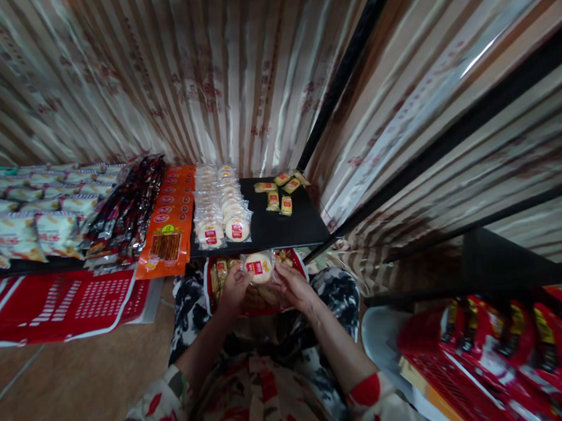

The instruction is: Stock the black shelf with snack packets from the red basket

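Between my two hands is a round pale cracker in a clear wrapper with a red label [259,268]. My left hand [236,287] pinches its left edge, and my right hand [292,285] grips the right edge. Under them, a red basket with a white rim [206,286] rests at my lap and holds more wrapped snacks, partly hidden by my hands. Just beyond, on a black shelf [268,232], two rows of similar wrapped round crackers [237,229] stand overlapping. Several small yellow packets [286,205] lie loose toward the shelf's right end.
Left along the shelf are an orange snack bag [167,228], dark shiny packets [127,208] and white snack bags [56,232]. A red basket [66,305] sits below them. Black metal bars [349,77] slant across the right, above a red crate [430,347] of red bags. A curtain [194,69] hangs behind.
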`<state>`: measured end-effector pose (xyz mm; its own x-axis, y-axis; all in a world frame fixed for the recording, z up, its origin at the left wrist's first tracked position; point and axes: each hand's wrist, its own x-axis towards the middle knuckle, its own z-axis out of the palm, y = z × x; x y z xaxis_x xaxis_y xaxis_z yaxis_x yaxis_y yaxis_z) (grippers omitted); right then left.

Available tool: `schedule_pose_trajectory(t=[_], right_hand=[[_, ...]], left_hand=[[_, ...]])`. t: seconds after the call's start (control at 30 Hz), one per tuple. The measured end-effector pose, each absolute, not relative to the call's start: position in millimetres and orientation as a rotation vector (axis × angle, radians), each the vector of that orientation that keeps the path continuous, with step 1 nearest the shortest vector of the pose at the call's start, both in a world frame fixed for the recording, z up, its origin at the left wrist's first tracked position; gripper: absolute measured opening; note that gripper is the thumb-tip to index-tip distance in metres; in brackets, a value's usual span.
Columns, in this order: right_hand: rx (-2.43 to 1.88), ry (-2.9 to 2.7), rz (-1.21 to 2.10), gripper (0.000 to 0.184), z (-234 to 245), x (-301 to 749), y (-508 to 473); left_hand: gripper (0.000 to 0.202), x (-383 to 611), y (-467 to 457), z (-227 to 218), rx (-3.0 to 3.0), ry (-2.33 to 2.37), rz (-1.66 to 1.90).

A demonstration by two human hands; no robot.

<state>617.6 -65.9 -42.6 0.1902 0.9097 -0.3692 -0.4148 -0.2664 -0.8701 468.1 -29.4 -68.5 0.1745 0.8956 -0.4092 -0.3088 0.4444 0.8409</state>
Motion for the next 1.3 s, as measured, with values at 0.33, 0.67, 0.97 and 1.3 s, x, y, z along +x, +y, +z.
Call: schedule_pose_trajectory(t=[0.33,0.67,0.97,1.3], right_hand=[[-1.266,-0.471,1.325,0.043,-60.4,587.8,-60.7],[-1.408,-1.128,1.040,0.028,-41.5,611.7,-6.2],[-1.542,-1.536,0.779,0.030,-30.2,617.6,52.3],[-1.729,-1.427,0.406,0.042,-39.1,598.3,48.3]], left_hand=[[0.031,471.2,-31.8,-74.1,0.690,1.113,0.979],[0.047,453.7,-11.9,-68.4,1.267,1.551,1.229],[0.026,461.4,0.6,-50.8,1.563,1.312,1.231],[0.034,466.6,17.6,-51.6,1.710,1.362,1.215]])
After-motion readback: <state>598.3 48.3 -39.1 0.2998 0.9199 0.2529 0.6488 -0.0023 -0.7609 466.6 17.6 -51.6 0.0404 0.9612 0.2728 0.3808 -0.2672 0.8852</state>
